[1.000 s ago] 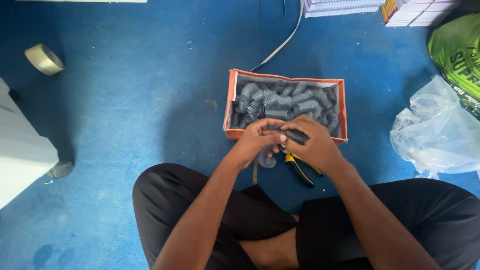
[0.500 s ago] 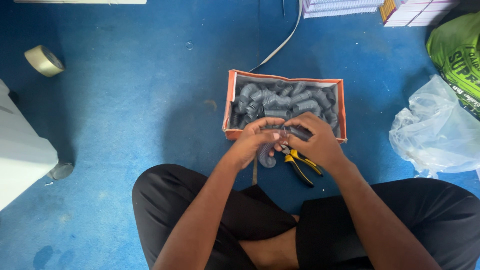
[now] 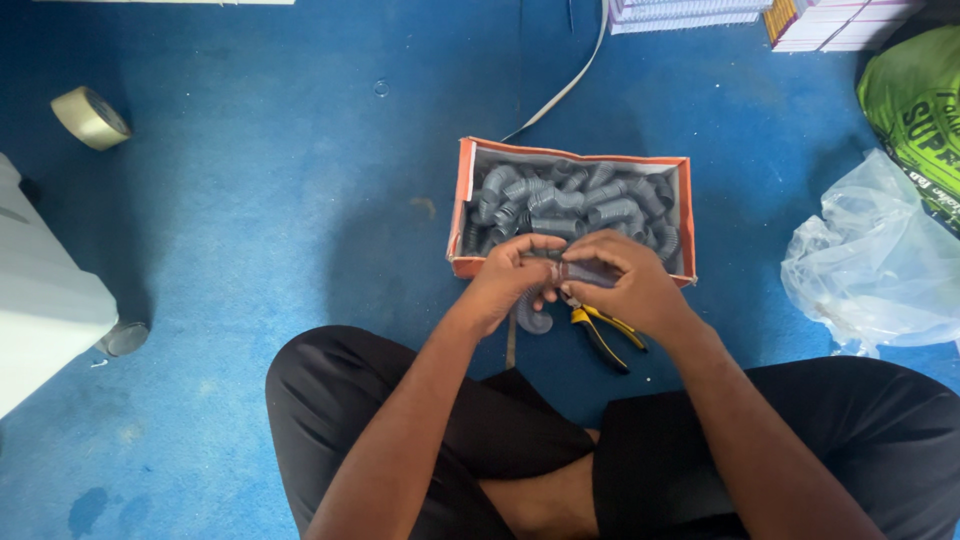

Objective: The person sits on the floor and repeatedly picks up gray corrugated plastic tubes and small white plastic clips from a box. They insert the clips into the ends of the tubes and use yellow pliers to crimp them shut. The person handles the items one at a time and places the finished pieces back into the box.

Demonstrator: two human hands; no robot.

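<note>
My left hand (image 3: 507, 283) and right hand (image 3: 622, 287) both grip one grey hose (image 3: 535, 312) before the box (image 3: 463, 205); I should hold it firmly.

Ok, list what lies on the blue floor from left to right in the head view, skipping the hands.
White box → roll of tape → orange box of grey pipe bends → yellow-handled pliers → clear plastic bag

1. One orange box (image 3: 462, 205), with many grey corrugated pipe bends (image 3: 560, 200), too many to count.
2. One pair of yellow-handled pliers (image 3: 603, 332).
3. One tape roll (image 3: 90, 117).
4. One clear plastic bag (image 3: 875, 260).
5. Two hands: left hand (image 3: 508, 280), right hand (image 3: 625, 285).
</note>
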